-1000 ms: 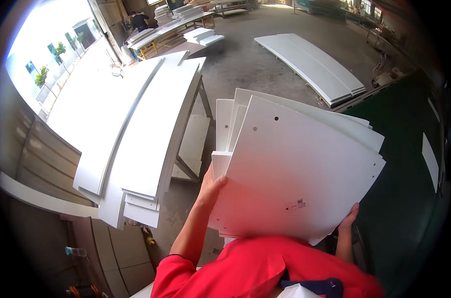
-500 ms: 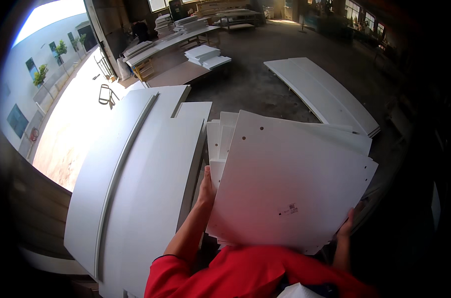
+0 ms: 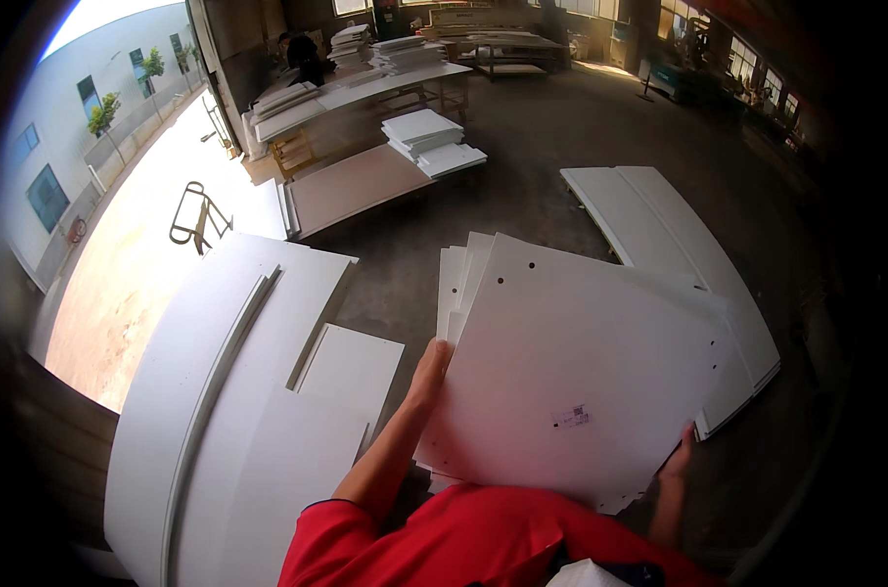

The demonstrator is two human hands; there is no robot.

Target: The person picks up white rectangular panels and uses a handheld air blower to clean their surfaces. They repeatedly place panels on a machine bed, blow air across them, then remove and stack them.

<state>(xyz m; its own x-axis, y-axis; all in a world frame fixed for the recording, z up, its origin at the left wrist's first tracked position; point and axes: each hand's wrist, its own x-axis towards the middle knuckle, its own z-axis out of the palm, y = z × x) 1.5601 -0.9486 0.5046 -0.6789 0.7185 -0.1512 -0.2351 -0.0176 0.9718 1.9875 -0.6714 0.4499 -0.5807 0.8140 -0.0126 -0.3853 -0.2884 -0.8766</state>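
I carry a stack of several white drilled boards (image 3: 581, 372) flat against my chest. My left hand (image 3: 430, 368) grips the stack's left edge with the fingers curled around it. At the lower right corner my right hand (image 3: 679, 456) holds the same stack from below. The top board has small drilled holes and a small printed label. My red sleeves and shirt (image 3: 463, 538) fill the bottom of the view.
Long white panels (image 3: 238, 391) lie stacked on a surface at my left. More long white panels (image 3: 659, 235) lie on the concrete floor at the right. Ahead stand a brown table (image 3: 351, 186) with stacked white boards (image 3: 429, 137), workbenches, and a person (image 3: 302, 54) far off.
The view has tilted upward and more of the workshop ahead shows. The stack stays in both hands, and the white panels at my left have slid lower in the picture.
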